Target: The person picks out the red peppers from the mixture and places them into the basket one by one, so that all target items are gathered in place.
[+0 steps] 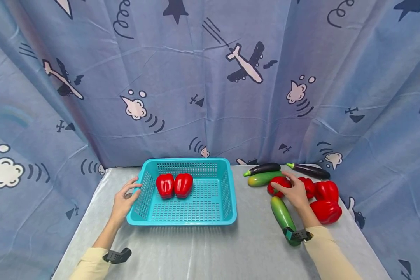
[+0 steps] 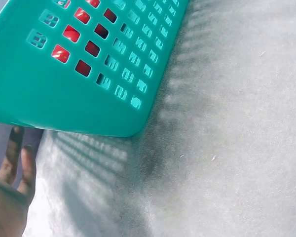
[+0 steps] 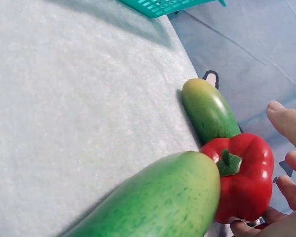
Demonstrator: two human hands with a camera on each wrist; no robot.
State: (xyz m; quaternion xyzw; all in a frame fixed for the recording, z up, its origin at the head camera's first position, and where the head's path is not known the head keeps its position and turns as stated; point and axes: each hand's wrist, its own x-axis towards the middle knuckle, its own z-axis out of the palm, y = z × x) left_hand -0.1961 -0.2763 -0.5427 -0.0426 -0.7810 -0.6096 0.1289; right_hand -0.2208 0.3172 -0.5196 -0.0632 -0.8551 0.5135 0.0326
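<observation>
A turquoise perforated basket [image 1: 182,223] stands on the table with two red bell peppers [image 1: 183,185] lying inside, side by side. At its left wall is my left hand [image 1: 123,200], thumb and fingers spread. One fingertip meets or nearly meets the rim in the left wrist view. My right hand [image 1: 294,192] is over a red bell pepper [image 3: 246,182] with a green stem; the thumb stands apart from it in the right wrist view, and the other fingers are close behind it. Two green cucumbers [image 1: 281,214] [image 3: 209,108] lie beside that pepper.
Several more red bell peppers [image 1: 326,212] are grouped right of my right hand. Two dark eggplants [image 1: 266,168] [image 1: 309,170] lie along the table's back edge. A blue patterned curtain [image 1: 203,97] hangs behind the pale table [image 1: 196,252].
</observation>
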